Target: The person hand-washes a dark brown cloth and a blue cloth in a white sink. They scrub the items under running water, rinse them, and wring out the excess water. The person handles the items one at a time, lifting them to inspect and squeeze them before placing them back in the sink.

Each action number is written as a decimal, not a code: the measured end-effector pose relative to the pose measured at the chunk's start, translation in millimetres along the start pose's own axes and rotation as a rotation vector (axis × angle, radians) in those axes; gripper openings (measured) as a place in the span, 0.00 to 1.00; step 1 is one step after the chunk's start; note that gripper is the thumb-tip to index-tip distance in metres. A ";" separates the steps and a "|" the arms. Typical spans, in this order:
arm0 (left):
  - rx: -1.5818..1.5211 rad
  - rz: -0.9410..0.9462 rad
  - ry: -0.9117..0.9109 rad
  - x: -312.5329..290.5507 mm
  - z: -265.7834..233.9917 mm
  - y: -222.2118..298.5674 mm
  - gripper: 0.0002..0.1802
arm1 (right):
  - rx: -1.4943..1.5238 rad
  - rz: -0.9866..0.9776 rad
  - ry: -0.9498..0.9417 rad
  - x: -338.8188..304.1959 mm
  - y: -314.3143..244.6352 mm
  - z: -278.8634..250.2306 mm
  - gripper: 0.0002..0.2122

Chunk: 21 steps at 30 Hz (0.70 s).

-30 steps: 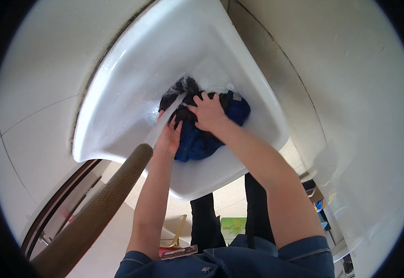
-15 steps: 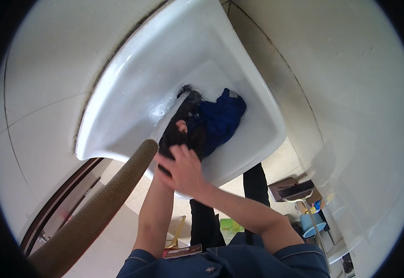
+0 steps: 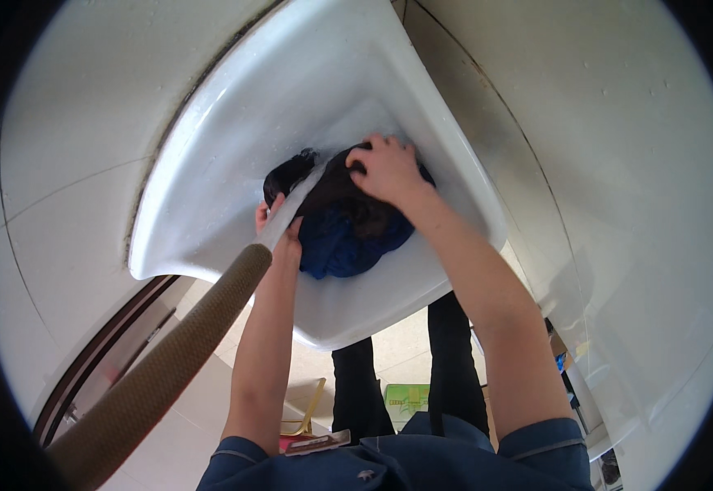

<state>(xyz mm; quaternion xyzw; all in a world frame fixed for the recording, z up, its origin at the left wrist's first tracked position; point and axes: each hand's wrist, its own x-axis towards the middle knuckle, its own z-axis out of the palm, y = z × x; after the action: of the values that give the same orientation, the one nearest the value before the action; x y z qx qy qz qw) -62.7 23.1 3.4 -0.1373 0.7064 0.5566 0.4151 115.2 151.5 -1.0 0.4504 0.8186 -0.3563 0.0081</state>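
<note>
Water runs from a brown woven-covered hose [image 3: 178,344] onto a wet black cloth garment [image 3: 328,186] in the white corner sink [image 3: 209,176]. My left hand [image 3: 289,233] grips the black garment's left side, thumb toward the middle, partly covered by the stream. On the garment's far right side, my right hand [image 3: 391,173] has its fingers curled over the fabric. Beneath and nearer to me lies a bunched dark blue cloth [image 3: 336,244]. The garment's lower folds are hidden.
Pale tiled walls [image 3: 70,106] close in on both sides of the sink. Below its front edge are my black-trousered legs [image 3: 455,344], a green box-like item [image 3: 407,401] and a yellow metal frame [image 3: 311,413]. The hose crosses the lower left.
My right hand has moved forward and right, from beside my left wrist onto the black garment. That garment is now spread over the blue cloth, which has shifted left and nearer.
</note>
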 end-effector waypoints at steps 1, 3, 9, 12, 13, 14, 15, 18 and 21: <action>0.007 -0.027 0.089 7.0 -5.9 -11.1 0.13 | -0.116 -0.058 0.049 -10.0 -6.3 21.4 0.13; 0.032 -0.001 0.113 1.1 -7.0 -22.2 0.13 | -0.230 -0.169 0.021 -28.7 -26.1 44.1 0.12; 0.094 0.077 0.002 -121.1 5.5 29.3 0.13 | -0.056 -0.143 0.019 -63.2 -38.4 10.8 0.34; 0.064 0.277 -0.124 -171.4 -4.1 43.2 0.20 | 0.213 -0.267 0.067 -84.0 -56.2 -23.8 0.36; 0.070 0.355 -0.148 -184.6 -5.1 46.5 0.19 | 0.238 -0.278 0.131 -91.0 -60.8 -33.3 0.34; 0.078 0.439 -0.167 -197.1 -4.6 52.1 0.18 | 0.318 -0.312 0.167 -94.0 -66.5 -42.1 0.33; 0.045 0.498 -0.155 -205.8 -1.0 56.3 0.18 | 0.393 -0.334 0.202 -97.0 -69.0 -48.7 0.31; -0.038 0.590 -0.113 -214.4 3.3 65.6 0.19 | 0.431 -0.364 0.241 -105.8 -76.8 -69.6 0.19; -0.046 0.431 -0.068 -177.4 -16.5 60.5 0.18 | 0.389 -0.364 0.328 -117.4 -68.0 -65.2 0.14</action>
<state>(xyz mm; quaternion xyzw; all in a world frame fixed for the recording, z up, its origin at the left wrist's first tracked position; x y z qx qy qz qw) 0.0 -18.6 175.9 0.0262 0.6922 0.6527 0.3069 154.4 81.0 126.0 0.3408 0.7927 -0.4245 -0.2744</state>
